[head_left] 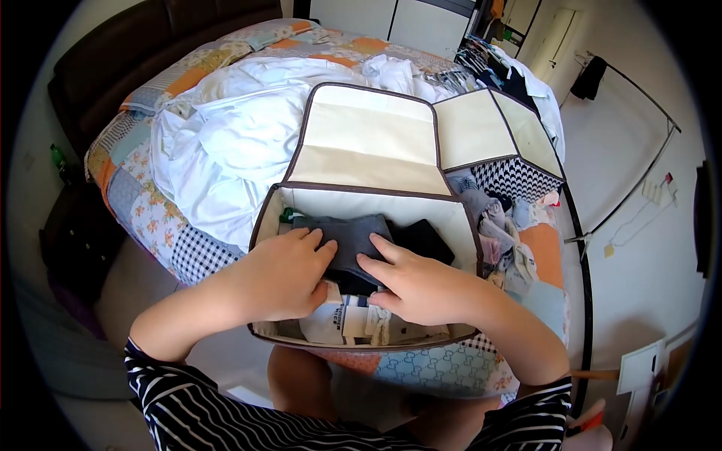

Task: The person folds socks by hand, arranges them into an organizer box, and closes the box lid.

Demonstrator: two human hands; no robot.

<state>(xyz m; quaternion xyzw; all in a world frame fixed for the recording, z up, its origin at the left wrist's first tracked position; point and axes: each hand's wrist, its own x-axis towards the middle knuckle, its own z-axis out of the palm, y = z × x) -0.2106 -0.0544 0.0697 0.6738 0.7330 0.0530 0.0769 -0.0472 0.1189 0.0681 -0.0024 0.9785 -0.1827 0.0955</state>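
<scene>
A dark grey folded garment (347, 239) lies near the back of an open cream storage box (368, 197) with brown edging. My left hand (289, 267) rests on the garment's left side, fingers spread over its top. On its right side lies my right hand (410, 282), fingers apart and pointing inward. To the right of the grey garment is a black folded cloth (425, 240) in the same box. In front are white folded clothes (327, 325), one with dark lettering, partly under my hands. The box's lid (368, 135) stands open behind it.
A second box with a houndstooth side (511, 179) stands open at the right rear. Loose socks and small clothes (500, 233) lie beside it. A crumpled white sheet (226, 135) covers part of the patchwork bed (150, 214). Clothes on hangers (481, 64) lie at the back right.
</scene>
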